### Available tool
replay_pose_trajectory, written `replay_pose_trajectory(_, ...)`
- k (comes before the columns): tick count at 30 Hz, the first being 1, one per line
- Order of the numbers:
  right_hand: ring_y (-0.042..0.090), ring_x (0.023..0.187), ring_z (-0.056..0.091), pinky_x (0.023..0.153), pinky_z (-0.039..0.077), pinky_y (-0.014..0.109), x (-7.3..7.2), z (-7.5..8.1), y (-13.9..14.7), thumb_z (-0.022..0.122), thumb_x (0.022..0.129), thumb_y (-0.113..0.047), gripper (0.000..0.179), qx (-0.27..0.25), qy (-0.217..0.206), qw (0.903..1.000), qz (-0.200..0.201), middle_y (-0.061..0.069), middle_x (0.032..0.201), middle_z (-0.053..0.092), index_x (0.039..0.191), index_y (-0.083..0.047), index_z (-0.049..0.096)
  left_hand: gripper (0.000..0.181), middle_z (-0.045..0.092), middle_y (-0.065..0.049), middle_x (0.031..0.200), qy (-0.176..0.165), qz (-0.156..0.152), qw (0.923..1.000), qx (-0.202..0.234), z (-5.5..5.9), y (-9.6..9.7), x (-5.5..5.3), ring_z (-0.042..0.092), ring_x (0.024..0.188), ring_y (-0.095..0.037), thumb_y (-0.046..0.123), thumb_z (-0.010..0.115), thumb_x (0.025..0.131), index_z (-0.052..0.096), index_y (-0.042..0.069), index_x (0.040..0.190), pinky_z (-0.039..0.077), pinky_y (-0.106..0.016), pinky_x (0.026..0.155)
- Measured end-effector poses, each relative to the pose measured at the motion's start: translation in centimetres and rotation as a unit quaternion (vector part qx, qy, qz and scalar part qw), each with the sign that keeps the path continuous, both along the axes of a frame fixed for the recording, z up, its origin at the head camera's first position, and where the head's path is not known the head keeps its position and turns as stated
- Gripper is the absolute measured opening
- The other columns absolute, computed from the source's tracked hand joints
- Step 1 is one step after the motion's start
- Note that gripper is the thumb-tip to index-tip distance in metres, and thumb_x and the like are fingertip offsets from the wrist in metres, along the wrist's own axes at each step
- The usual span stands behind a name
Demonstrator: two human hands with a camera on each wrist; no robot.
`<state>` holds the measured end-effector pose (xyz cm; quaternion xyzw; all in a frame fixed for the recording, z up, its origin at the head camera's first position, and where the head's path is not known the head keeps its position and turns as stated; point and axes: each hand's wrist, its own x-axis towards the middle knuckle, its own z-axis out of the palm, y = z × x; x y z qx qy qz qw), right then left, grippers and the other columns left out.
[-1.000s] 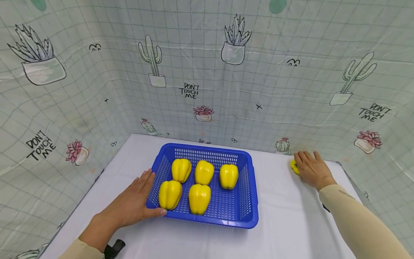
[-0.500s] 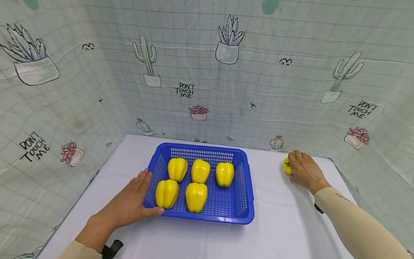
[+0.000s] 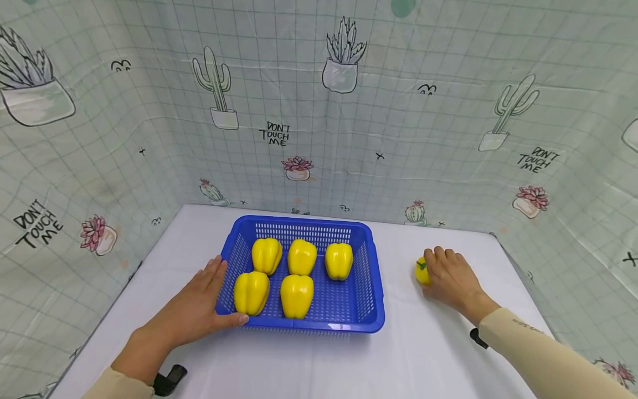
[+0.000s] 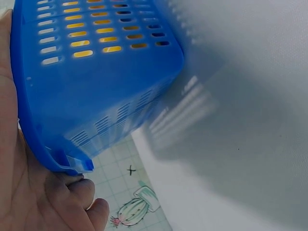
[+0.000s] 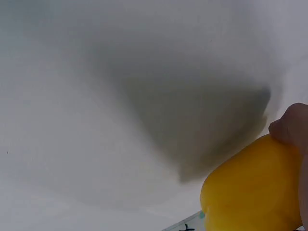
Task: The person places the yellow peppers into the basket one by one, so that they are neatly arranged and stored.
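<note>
A yellow bell pepper (image 3: pixel 422 271) with a green stem end is gripped by my right hand (image 3: pixel 452 281), to the right of the basket. In the right wrist view the same bell pepper (image 5: pixel 252 187) casts a shadow on the table and seems raised off it. My left hand (image 3: pixel 191 305) lies along the left rim of a blue plastic basket (image 3: pixel 377 302), fingers straight, thumb on the front rim. Several yellow bell peppers (image 3: pixel 297 296) sit in the basket in two rows. The left wrist view shows the basket's slotted wall (image 4: pixel 96 91) beside the palm.
A white table surface (image 3: pixel 279 366) lies under the basket and both hands. Behind and at the sides hangs a grid-patterned curtain (image 3: pixel 319 111) with cactus drawings. The basket's front right corner has bare floor (image 3: pixel 341 302).
My right hand has moved left toward the basket with the bell pepper, away from the table's back right corner. My left hand stays on the basket. The head view has shifted slightly.
</note>
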<state>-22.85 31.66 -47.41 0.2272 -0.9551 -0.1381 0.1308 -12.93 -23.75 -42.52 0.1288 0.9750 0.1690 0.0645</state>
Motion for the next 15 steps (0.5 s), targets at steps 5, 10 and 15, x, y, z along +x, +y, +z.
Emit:
replay_pose_trajectory(5, 0.036, 0.078, 0.053, 0.074, 0.055, 0.050, 0.6, -0.4, -0.8, 0.085, 0.078, -0.038, 0.063, 0.000, -0.005, 0.9998, -0.021, 0.017, 0.091, 0.054, 0.113, 0.002, 0.052, 0.131, 0.016, -0.033, 0.171, -0.001, 0.001, 1.0000, 0.004, 0.0, 0.0, 0.0, 0.021, 0.158, -0.051, 0.080, 0.070, 0.083, 0.021, -0.012, 0.162, 0.021, -0.066, 0.127)
replay_pose_trajectory(10, 0.034, 0.076, 0.052, 0.071, 0.054, 0.048, 1.0, -0.5, -1.2, 0.087, 0.078, -0.050, 0.071, -0.022, -0.004, 0.9986, -0.047, 0.015, 0.085, 0.053, 0.111, 0.002, 0.051, 0.132, 0.016, -0.033, 0.172, -0.002, -0.001, 1.0000, 0.008, -0.1, -0.1, 0.0, 0.020, 0.159, -0.051, 0.081, 0.069, 0.083, 0.020, -0.012, 0.163, 0.021, -0.066, 0.128)
replay_pose_trajectory(15, 0.031, 0.065, 0.050, 0.059, 0.053, 0.045, 1.7, -0.4, -1.4, 0.084, 0.078, -0.064, 0.083, -0.071, -0.019, 0.9948, -0.071, 0.014, 0.077, 0.051, 0.114, 0.004, 0.052, 0.132, 0.014, -0.032, 0.172, -0.001, -0.002, 0.9999, 0.013, -0.1, -0.2, 0.1, 0.020, 0.158, -0.052, 0.081, 0.069, 0.083, 0.018, -0.011, 0.163, 0.023, -0.067, 0.126)
